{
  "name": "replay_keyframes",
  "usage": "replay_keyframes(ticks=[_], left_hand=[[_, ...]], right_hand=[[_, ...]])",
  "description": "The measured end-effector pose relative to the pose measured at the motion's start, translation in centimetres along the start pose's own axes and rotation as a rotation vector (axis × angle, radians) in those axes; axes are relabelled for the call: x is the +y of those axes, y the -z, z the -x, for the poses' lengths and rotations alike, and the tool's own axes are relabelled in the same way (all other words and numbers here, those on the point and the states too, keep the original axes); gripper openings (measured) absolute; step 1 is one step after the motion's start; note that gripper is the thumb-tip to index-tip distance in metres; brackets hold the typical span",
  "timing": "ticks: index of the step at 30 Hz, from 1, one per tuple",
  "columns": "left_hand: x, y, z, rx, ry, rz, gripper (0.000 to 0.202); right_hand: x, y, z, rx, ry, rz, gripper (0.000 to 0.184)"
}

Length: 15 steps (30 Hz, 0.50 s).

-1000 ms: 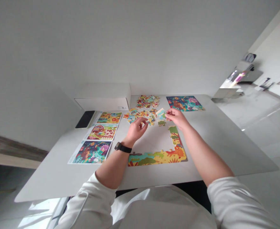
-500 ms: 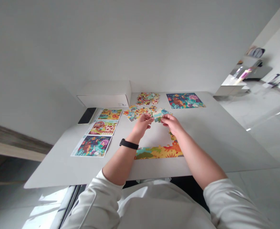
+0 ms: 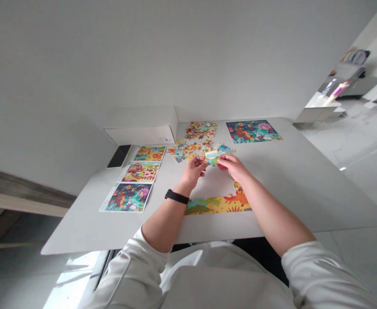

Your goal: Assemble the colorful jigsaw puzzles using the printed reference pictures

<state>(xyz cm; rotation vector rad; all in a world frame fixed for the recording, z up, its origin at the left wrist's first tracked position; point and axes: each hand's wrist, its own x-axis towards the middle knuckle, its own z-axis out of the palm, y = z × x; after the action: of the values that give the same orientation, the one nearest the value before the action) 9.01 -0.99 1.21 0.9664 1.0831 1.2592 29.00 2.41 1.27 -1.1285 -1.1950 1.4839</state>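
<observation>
Both of my hands meet over the middle of the white table (image 3: 291, 189), pinching a small joined cluster of puzzle pieces (image 3: 212, 158) between them. My left hand (image 3: 194, 169), with a black watch on its wrist, grips the cluster's left side. My right hand (image 3: 233, 166) grips its right side. Below my hands lies a partly built puzzle border (image 3: 218, 204), an L of orange and green running along the near edge and up the right. A spread of loose pieces (image 3: 188, 150) lies just beyond my hands.
A second heap of pieces (image 3: 200, 128) and a finished blue puzzle (image 3: 252, 131) lie at the far edge. Three picture cards (image 3: 140, 171) line the left side beside a black phone (image 3: 119, 156). A white box (image 3: 143, 126) stands at the back left.
My right hand brought the held pieces left and nearer, my left hand rose to meet it, and both now grip the cluster together. The view shifted slightly.
</observation>
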Motion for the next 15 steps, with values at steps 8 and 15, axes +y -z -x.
replay_keyframes(ticks=[8, 15], left_hand=[[-0.6, 0.0, -0.3, 0.062, -0.099, -0.121, 0.027], [-0.9, 0.1, 0.5, 0.06, -0.565, -0.611, 0.044]], right_hand=[[-0.5, 1.0, 0.0, 0.016, 0.032, 0.039, 0.054], [-0.9, 1.6, 0.0, 0.033, 0.019, 0.131, 0.049]])
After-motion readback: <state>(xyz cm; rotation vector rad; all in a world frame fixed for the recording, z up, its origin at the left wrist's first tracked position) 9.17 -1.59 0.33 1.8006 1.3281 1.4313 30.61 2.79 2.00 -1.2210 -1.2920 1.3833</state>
